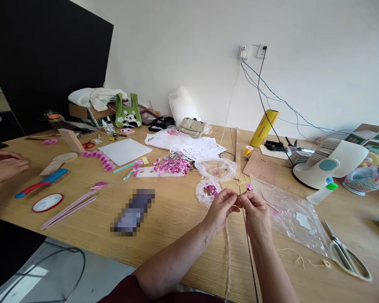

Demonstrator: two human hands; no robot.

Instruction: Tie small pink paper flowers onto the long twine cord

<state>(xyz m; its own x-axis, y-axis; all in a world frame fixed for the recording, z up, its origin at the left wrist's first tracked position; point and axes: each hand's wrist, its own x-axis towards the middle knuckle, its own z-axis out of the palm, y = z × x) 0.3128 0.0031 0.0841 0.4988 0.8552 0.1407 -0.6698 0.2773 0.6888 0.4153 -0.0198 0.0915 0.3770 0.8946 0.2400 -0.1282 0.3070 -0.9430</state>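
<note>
A small pink artificial flower (249,187) on a thin dark stem sticks up between my hands above the table. My right hand (256,214) pinches the stem between thumb and forefinger. The fingertips of my left hand (221,208) are closed at the stem's other end, touching my right fingers; exactly what they press on is partly hidden. Just behind my left hand lies a clear plastic bag (199,191) with dark pink petals (211,190) in it. More pink flowers (172,165) fill a white foam strip (145,172) farther back.
To the right lie a flat clear bag (290,214), scissors (347,256), a green-capped bottle (322,193) and a white fan (330,162). A cable (249,244) runs past my wrists. At left are a blurred phone (134,212), pink strips (68,210) and another person's hands (8,164).
</note>
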